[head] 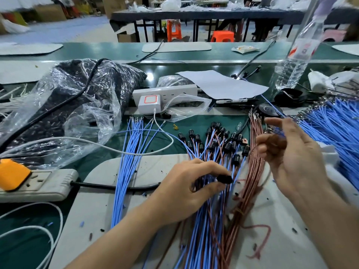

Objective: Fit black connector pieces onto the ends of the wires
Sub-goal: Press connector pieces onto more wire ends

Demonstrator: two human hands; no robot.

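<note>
The left hand (192, 183) rests low over the mixed blue and brown wires, its grip clamped on one black connector piece (224, 179) between thumb and fingertips. The right hand (293, 154) is raised just beside the bundle of brown wires (254, 167) with fingers loosely curled, but blur hides whether its grip has closed on a wire. Beyond the hands, a cluster of already fitted connectors (219, 138) lies on the green tabletop (196, 121), with loose blue wires (128, 162) to the left.
</note>
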